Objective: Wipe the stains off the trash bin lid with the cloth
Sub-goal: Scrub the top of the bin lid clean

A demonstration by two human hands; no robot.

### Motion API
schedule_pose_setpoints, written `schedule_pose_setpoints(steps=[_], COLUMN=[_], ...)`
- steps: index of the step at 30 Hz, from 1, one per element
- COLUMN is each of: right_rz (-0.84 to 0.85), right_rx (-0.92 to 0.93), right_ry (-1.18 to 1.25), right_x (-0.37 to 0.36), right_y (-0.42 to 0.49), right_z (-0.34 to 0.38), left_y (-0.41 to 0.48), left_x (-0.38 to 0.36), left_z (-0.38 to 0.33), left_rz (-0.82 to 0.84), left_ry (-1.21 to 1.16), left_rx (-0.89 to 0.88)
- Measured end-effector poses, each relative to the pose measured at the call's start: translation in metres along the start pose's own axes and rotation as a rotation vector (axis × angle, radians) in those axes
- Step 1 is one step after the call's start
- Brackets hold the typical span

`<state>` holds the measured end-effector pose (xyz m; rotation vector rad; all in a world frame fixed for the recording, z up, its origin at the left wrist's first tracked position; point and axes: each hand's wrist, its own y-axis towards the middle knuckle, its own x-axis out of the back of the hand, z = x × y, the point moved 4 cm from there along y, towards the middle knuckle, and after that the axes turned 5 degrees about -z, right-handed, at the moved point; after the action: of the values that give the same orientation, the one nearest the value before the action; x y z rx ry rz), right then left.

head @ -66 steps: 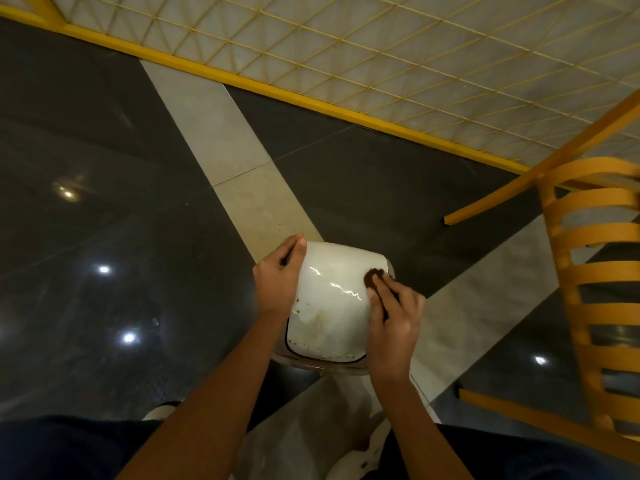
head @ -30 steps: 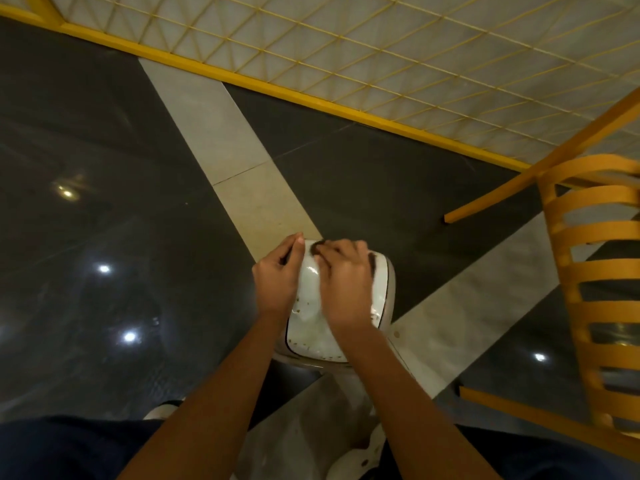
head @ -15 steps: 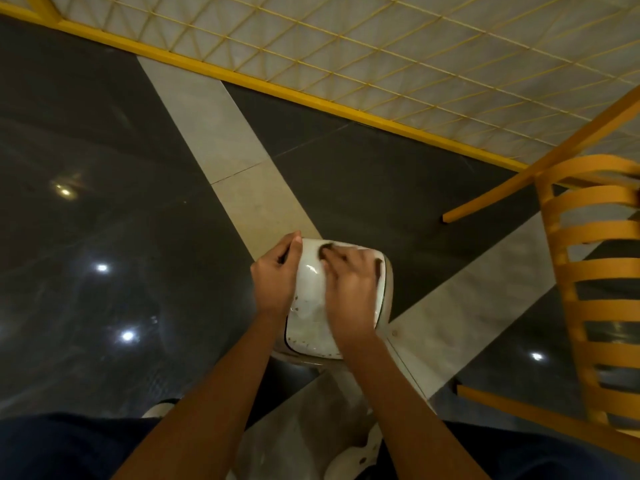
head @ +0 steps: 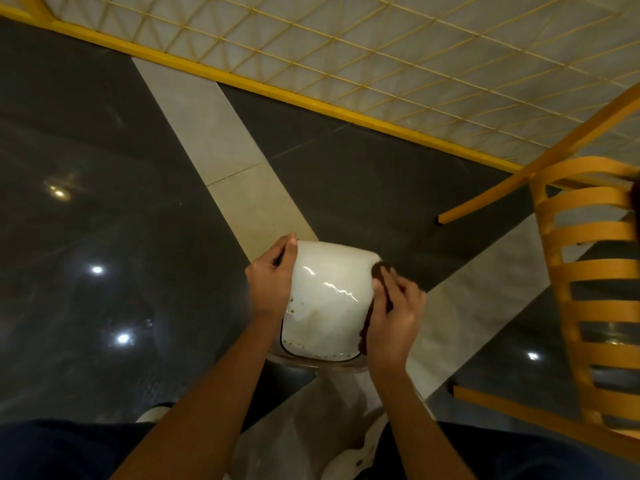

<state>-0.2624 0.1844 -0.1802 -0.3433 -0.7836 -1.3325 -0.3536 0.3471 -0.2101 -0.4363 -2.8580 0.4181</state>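
Note:
A white, glossy trash bin lid (head: 325, 299) sits on its bin on the floor just in front of me, with brown specks and a faint brownish smear on its near-left part. My left hand (head: 272, 280) grips the lid's left edge, thumb on top. My right hand (head: 393, 315) presses a dark brown cloth (head: 381, 271) against the lid's right edge; most of the cloth is hidden under the fingers.
A yellow slatted chair (head: 588, 292) stands close on the right, its leg (head: 512, 412) reaching toward the bin. A yellow-framed grid panel (head: 346, 64) runs along the back. Dark glossy floor (head: 104, 237) with a pale tile strip surrounds the bin.
My right hand has slid the cloth from the lid's upper middle across to its right edge, uncovering the lid's top. My left hand has stayed on the left edge.

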Motion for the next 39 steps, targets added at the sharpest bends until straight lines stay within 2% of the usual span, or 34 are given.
schedule_pose_setpoints(steps=[2, 5, 11, 13, 19, 22, 26, 29, 34, 37, 39], right_rz=[-0.071, -0.085, 0.027, 0.053, -0.082, -0.085, 0.026, 0.119, 0.358, 0.453, 0.496], right_rx=[0.014, 0.041, -0.037, -0.007, 0.031, -0.015, -0.065, -0.050, 0.193, 0.285, 0.265], right_ry=[0.064, 0.092, 0.042, 0.034, 0.075, 0.076, 0.049, -0.081, -0.318, -0.271, -0.249], right_x=[0.007, 0.011, -0.001, -0.006, 0.007, 0.007, 0.003, -0.010, -0.041, -0.061, -0.072], right_y=[-0.034, -0.051, 0.014, 0.024, -0.031, -0.032, 0.010, 0.047, 0.045, 0.023, 0.014], right_z=[-0.006, -0.010, 0.000, 0.004, -0.007, -0.006, 0.004, 0.016, 0.060, 0.096, 0.113], left_y=[0.000, 0.000, 0.002, 0.003, 0.004, 0.003, 0.003, 0.003, 0.006, 0.007, 0.006], left_x=[0.000, 0.000, 0.001, 0.000, -0.001, 0.000, 0.001, 0.001, 0.000, 0.001, 0.005], left_z=[0.000, 0.000, 0.000, 0.002, 0.005, 0.003, 0.003, 0.002, -0.001, -0.001, -0.003], left_rz=[-0.002, 0.001, -0.001, -0.004, 0.004, 0.006, 0.010, -0.001, -0.007, 0.033, 0.046], left_ry=[-0.001, 0.007, 0.035, 0.034, 0.031, 0.031, 0.026, 0.023, 0.016, 0.027, 0.034], left_rx=[-0.002, -0.006, -0.030, -0.022, -0.009, -0.002, -0.004, -0.001, 0.015, 0.010, 0.038])
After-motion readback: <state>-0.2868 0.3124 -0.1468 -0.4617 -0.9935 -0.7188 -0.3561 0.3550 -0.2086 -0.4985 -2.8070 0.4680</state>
